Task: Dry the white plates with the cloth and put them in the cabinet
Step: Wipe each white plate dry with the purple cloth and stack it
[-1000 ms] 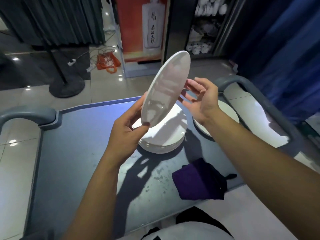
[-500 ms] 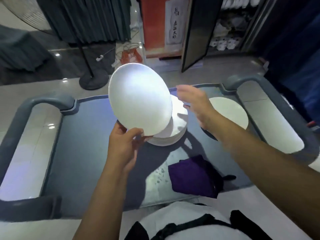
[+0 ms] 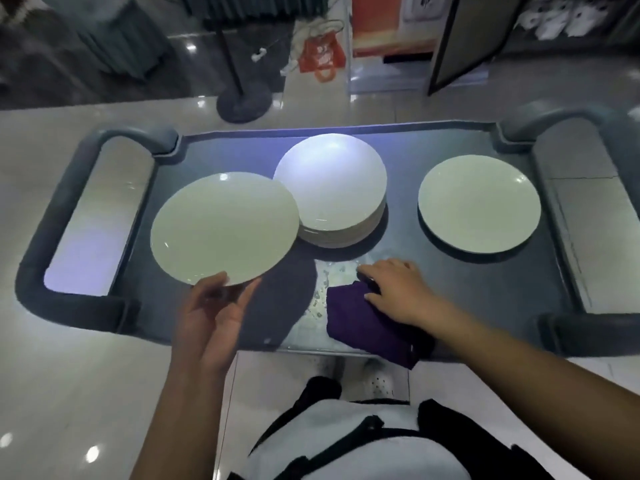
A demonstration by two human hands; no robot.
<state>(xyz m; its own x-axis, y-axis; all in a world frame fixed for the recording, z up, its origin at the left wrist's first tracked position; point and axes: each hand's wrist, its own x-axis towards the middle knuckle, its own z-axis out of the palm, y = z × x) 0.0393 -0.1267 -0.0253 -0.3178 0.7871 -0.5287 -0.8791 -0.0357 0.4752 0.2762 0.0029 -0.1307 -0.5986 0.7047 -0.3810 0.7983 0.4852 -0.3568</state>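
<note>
Your cart point(image 3: 450, 299) carries a plate stack point(image 3: 332, 188) at the far middle and a lone plate point(image 3: 479, 203) to its right. Your left hand point(image 3: 214, 313) pinches the near rim of a held plate point(image 3: 224, 228), left of the stack. The purple cloth point(image 3: 360, 323) lies near the front edge; your right hand point(image 3: 398, 289) rests on it, fingers loose, not clenched.

The held plate point(image 3: 224, 227) looks like glazed ceramic, smooth and glossy, with small light spots on it. The stack of plates point(image 3: 332, 188) and the single plate point(image 3: 479, 203) have the same shiny glaze. The purple cloth point(image 3: 363, 323) is soft, matt fabric. The cart top point(image 3: 433, 143) is dark and smooth, wet in places. The floor point(image 3: 69, 393) is polished tile.
</note>
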